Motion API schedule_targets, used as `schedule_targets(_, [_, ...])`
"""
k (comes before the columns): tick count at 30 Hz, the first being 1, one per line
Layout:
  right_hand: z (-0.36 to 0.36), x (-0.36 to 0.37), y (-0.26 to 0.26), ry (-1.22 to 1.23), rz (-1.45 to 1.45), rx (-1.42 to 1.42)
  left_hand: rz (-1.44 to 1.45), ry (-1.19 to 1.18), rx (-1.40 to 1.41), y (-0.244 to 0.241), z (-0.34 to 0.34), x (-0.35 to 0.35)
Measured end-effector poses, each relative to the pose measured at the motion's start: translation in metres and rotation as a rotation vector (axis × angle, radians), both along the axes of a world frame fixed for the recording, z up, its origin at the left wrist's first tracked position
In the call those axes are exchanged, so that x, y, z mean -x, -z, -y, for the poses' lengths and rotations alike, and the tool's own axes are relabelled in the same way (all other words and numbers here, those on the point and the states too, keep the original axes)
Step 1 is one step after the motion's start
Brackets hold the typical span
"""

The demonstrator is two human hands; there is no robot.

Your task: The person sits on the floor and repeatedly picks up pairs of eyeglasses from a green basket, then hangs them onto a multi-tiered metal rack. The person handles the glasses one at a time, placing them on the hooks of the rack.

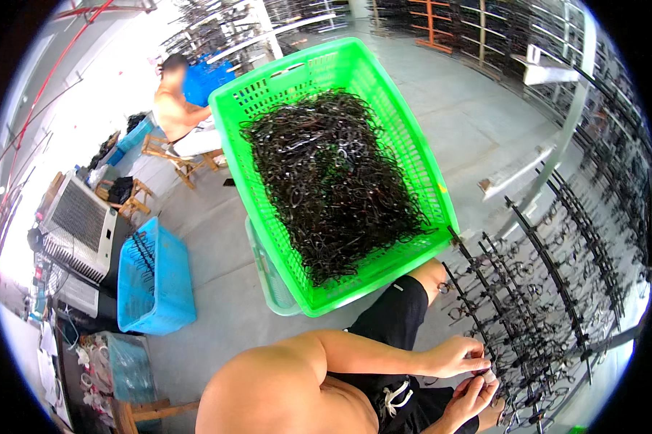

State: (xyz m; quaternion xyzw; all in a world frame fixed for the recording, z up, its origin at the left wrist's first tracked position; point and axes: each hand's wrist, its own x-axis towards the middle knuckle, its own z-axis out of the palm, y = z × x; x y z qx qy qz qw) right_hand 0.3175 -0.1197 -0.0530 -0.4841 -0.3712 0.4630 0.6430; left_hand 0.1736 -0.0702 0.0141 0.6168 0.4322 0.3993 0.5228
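My left hand [456,358] is bent at the fingers, its fingertips close to those of my right hand [471,395]. A thumb or finger of the right hand has a whitish wrap on its tip. The two hands meet beside a rack of black rods [543,255] with many small dark looped pieces on them. Whether a small piece is between the fingertips is too small to tell. In front of me stands a green plastic basket [331,304] holding a tangled heap of thin, glossy black looped pieces [337,179].
A blue plastic crate [168,287] stands at the left, near an air cooler [82,228]. Another person [177,111] sits on a wooden chair beyond the basket. A pale crate [269,276] lies under the basket's left side. A metal post [559,141] rises at the right.
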Motion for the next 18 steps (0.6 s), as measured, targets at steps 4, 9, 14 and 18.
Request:
schedule_targets(4, [0.004, -0.036, -0.027, 0.322, -0.128, 0.080, 0.123, 0.148, 0.124, 0.001, 0.001, -0.019])
schedule_targets(9, [0.010, -0.111, -0.042, 0.534, -0.221, -0.138, -0.037, 0.216, 0.189, 0.032, 0.012, -0.006])
schedule_targets(14, [0.038, -0.212, -0.043, 0.909, -0.054, -0.242, -0.128, 0.300, 0.200, 0.072, 0.019, 0.004])
schedule_targets(18, [0.026, -0.245, -0.019, 0.832, -0.073, -0.101, -0.477, 0.339, -0.353, 0.077, 0.014, 0.026])
